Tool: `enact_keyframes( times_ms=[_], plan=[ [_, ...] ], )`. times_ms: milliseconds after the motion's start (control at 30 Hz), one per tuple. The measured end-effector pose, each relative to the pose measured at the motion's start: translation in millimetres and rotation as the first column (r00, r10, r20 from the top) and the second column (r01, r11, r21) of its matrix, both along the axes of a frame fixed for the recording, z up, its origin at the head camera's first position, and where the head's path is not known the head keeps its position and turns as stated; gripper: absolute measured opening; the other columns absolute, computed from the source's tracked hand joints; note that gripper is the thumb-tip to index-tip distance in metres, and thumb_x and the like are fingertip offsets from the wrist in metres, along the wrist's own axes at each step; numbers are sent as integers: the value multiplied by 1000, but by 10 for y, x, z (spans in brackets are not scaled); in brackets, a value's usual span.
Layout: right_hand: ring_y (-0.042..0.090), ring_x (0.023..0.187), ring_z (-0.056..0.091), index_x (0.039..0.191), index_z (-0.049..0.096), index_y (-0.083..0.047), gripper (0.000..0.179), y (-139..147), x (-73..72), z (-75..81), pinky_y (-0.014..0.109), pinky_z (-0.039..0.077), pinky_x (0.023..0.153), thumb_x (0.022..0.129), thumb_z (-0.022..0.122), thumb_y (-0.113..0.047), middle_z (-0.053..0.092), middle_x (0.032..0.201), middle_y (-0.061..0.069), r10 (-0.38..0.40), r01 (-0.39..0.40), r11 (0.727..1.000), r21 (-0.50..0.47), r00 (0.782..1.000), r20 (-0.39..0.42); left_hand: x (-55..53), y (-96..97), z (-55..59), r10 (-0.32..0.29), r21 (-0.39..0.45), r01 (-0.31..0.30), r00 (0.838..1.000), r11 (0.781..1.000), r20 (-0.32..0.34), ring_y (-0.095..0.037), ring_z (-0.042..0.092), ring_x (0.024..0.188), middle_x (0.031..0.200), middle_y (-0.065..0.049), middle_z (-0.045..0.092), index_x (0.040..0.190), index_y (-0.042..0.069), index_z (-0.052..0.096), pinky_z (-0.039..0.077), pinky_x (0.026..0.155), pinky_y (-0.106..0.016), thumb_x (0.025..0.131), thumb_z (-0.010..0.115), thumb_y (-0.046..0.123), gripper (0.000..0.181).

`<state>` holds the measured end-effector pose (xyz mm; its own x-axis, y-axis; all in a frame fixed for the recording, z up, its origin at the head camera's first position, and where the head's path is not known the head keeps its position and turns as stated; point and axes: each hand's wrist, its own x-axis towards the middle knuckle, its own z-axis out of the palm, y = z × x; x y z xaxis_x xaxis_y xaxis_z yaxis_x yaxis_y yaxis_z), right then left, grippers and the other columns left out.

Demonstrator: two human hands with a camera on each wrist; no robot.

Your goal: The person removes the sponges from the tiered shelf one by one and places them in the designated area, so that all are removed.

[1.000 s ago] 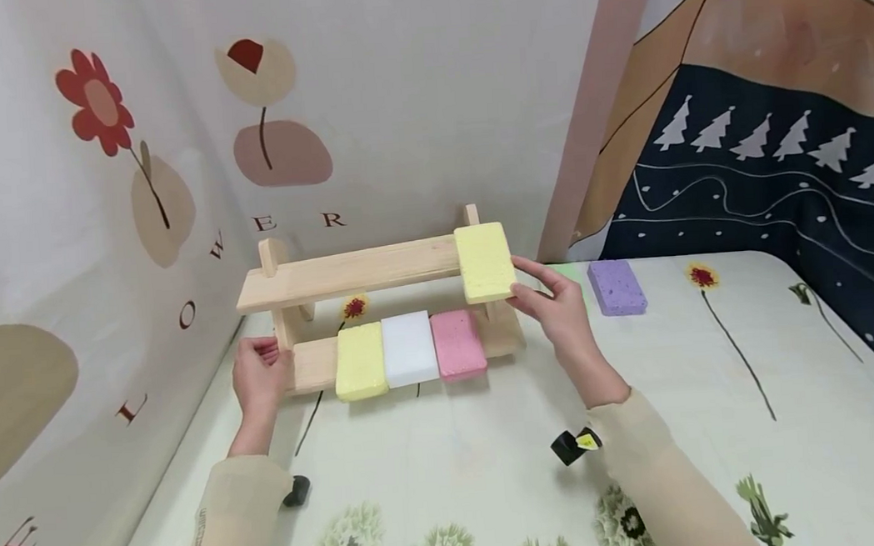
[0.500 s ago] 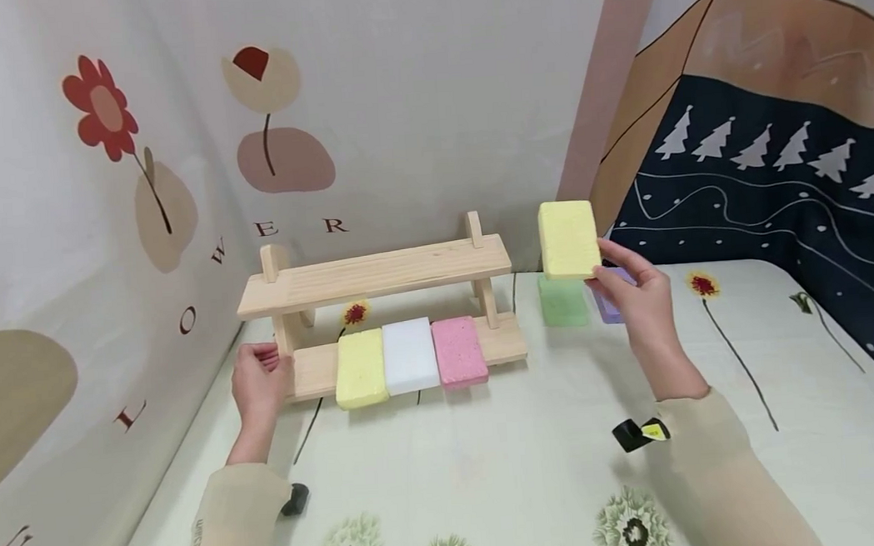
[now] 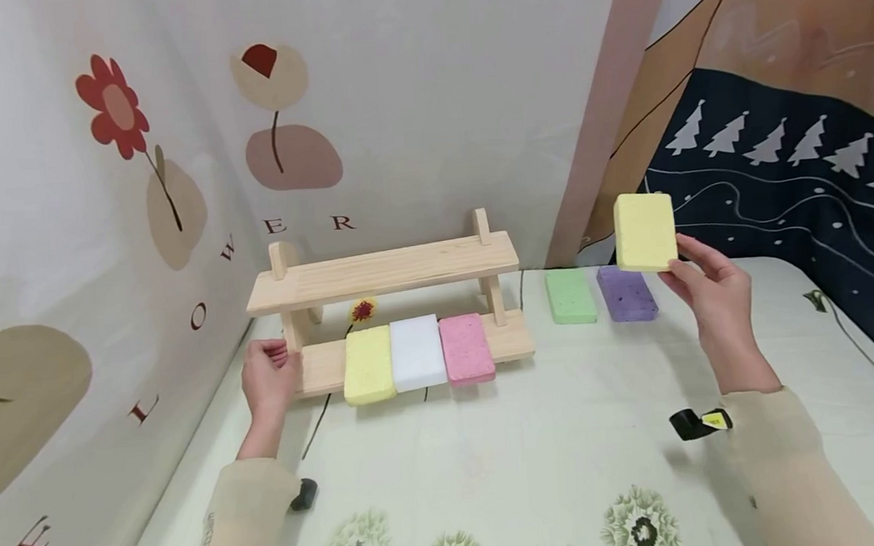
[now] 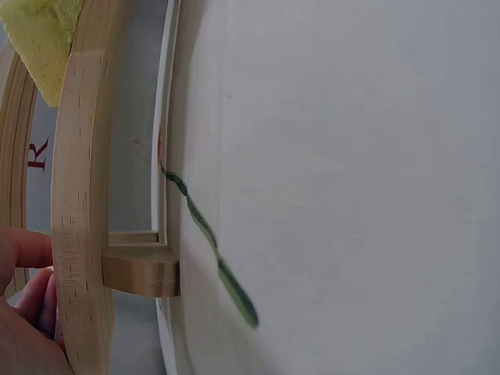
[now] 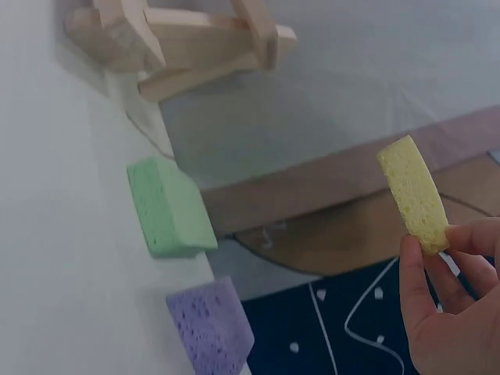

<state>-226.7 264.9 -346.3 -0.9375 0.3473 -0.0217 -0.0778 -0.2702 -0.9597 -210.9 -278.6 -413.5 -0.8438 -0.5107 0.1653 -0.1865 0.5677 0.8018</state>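
My right hand (image 3: 719, 293) pinches a yellow sponge (image 3: 645, 231) by its lower right edge, raised above the table and to the right of a purple sponge (image 3: 628, 293). In the right wrist view that yellow sponge (image 5: 414, 191) appears edge-on between thumb and fingers. My left hand (image 3: 269, 379) grips the left end of a two-tier wooden rack (image 3: 384, 269) at its lower board. On that lower board lie another yellow sponge (image 3: 368, 365), a white sponge (image 3: 417, 353) and a pink sponge (image 3: 467, 349), side by side. The left fingers are partly hidden behind the wood.
A green sponge (image 3: 570, 296) lies on the table right of the rack, beside the purple one. Printed cloth covers the table (image 3: 553, 450) and the walls behind and to the left. A dark cloth with white trees (image 3: 768, 152) hangs at the back right.
My right hand has carried the yellow sponge rightward, away from the upper board's right end, past the green and purple sponges. The left hand stays on the rack.
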Motion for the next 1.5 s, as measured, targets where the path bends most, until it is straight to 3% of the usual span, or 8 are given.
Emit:
enact_keyframes(
  times_ms=[400,767,1067,1133,1200,1333,1433,1500],
  plan=[
    [-2,84,69,140,58,-20,57,446,-108,-122,12,57,72,86,75,-9,63,125,-10,-94,102,991,-85,991,95,-75,69,6,-12,6,12,1000,1000,-11,-39,60,111,121,-25,57,124,-7,49,49,99,-49,93,56,7,35],
    [-4,81,67,143,54,-20,55,718,-224,-263,11,56,68,92,67,-4,64,109,-15,-147,159,986,-45,971,188,-115,89,75,-18,6,18,999,1000,-30,-39,60,110,119,-25,56,122,-8,49,49,99,-49,93,57,5,33],
    [-8,74,65,146,48,-16,55,946,-307,-573,11,56,66,95,59,1,66,102,-17,-114,124,992,-21,957,266,-92,77,86,-12,7,13,1000,1000,-23,-38,60,110,120,-25,56,122,-8,49,49,99,-48,93,56,6,33],
    [-10,72,62,149,44,-17,56,1002,-311,-672,10,55,65,97,55,0,64,128,-14,-115,111,993,31,936,333,-62,78,55,-12,8,12,1000,1000,-15,-39,59,110,120,-25,56,123,-7,48,49,99,-49,93,56,6,33],
    [-13,68,58,151,40,-17,55,1047,-306,-764,9,54,62,98,52,-3,48,152,-7,-130,83,988,127,896,424,-15,82,16,-12,6,12,1000,1000,7,-39,59,109,120,-25,56,122,-8,49,50,98,-49,93,56,6,33],
    [-18,61,50,152,36,-13,52,1086,-330,-884,7,51,56,102,47,-10,23,166,7,-174,-26,936,352,834,523,50,69,-38,-10,-3,11,1000,1000,21,-40,60,108,119,-26,57,122,-8,49,50,97,-50,92,56,6,33],
    [-19,61,47,152,35,-9,51,1065,-382,-900,7,50,55,103,46,-12,22,165,16,-183,-84,887,454,838,514,50,42,-29,-1,-11,1,1000,1000,1,-39,60,108,118,-26,58,122,-8,49,49,97,-50,92,56,5,33],
    [-18,60,47,152,34,-10,51,1041,-420,-874,8,50,54,103,46,-12,22,165,16,-180,-99,880,465,836,518,34,25,-8,4,-17,-4,1000,1000,-11,-40,60,108,118,-26,58,121,-8,50,49,97,-50,92,56,5,33]
  ],
)
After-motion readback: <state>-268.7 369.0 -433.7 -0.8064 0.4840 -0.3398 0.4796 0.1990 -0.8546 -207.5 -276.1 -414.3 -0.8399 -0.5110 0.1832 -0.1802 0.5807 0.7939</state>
